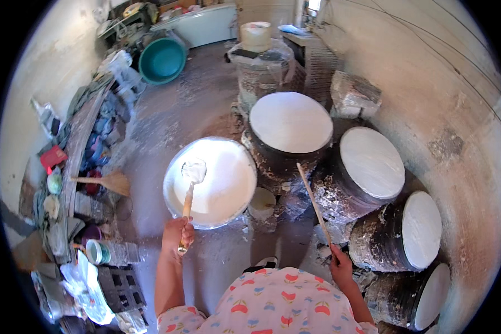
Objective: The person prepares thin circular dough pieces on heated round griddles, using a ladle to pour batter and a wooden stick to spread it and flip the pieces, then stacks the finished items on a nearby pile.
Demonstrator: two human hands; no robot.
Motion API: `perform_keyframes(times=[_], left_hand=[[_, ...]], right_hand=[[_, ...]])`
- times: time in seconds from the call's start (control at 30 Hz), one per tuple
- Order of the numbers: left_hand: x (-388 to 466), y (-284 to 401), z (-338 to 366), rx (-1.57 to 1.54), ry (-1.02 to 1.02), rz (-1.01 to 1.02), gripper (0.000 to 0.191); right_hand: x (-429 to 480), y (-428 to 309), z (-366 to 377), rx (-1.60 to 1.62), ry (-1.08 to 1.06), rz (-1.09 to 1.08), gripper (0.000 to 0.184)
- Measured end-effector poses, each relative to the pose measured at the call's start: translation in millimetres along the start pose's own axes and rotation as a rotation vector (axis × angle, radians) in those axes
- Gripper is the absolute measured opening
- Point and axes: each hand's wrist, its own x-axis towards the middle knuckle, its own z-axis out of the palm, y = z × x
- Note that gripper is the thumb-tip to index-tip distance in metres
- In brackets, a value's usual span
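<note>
My left hand (177, 232) grips the wooden handle of a ladle (188, 199). Its round bowl, coated in white, is over a wide basin (166, 194) of white batter-like liquid (227, 183); whether it touches the surface is hard to tell. In my right hand (341, 265) is a thin wooden stick (313, 200), pointing away toward the dark drum-like stands. White round tops cover several of these stands: the far one (291, 122), the middle one (372, 162), a nearer one (421, 230) and one at lower right (432, 297).
A small pale container (261, 203) stands between basin and stands. At left are a straw broom (108, 182), a white bucket (97, 252) and a cinder block (121, 288). Farther back are a green tub (163, 61) and a cream bucket (256, 36) on a plastic-covered drum.
</note>
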Motion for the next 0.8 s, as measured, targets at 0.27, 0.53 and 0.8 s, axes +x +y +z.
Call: perform_keyframes(times=[0.27, 0.53, 0.8], left_hand=[[-17, 8, 127, 0.387, -0.285, -0.140, 0.020], [-32, -72, 287, 0.660, -0.909, -0.385, 0.022], [-149, -243, 419, 0.857, -1.349, -0.514, 0.022]], right_hand=[[-14, -41, -23, -0.155, 0.096, 0.117, 0.056], [-83, -60, -82, -0.344, 0.448, 0.309, 0.061], [-200, -32, -171, -0.445, 0.787, 0.571, 0.067]])
